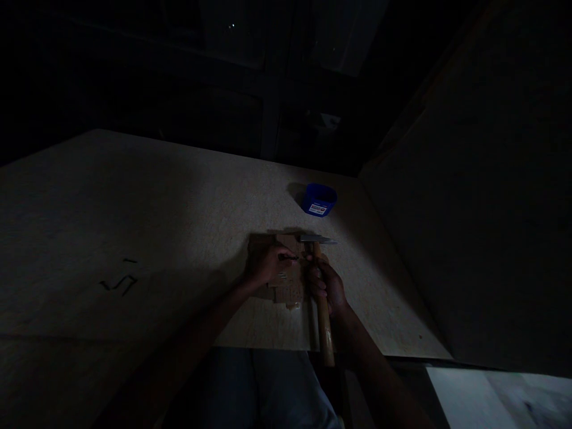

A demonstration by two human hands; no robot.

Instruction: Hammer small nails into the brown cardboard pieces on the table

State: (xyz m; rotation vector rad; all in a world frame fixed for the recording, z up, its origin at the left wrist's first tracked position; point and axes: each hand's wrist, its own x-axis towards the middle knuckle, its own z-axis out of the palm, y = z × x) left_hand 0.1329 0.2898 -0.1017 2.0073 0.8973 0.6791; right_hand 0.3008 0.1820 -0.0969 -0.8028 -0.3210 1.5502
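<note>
My right hand (328, 285) is wrapped round the wooden handle of a hammer (325, 333). Its metal head points away from me, over the right edge of some brown cardboard pieces (290, 292) lying on the table. Above the cardboard, my left hand (267, 264) is closed in a pinch, with a small dark thing between the fingertips that is too dim to name. A few small light-coloured strips (282, 276) rest on the cardboard just below that hand.
Beyond the cardboard stands a blue plastic container (319, 199) with a white label. Several thin dark pieces (125, 283) lie on the table (201, 202) at the left. A dark panel (469, 208) rises along the right side. The background is very dark.
</note>
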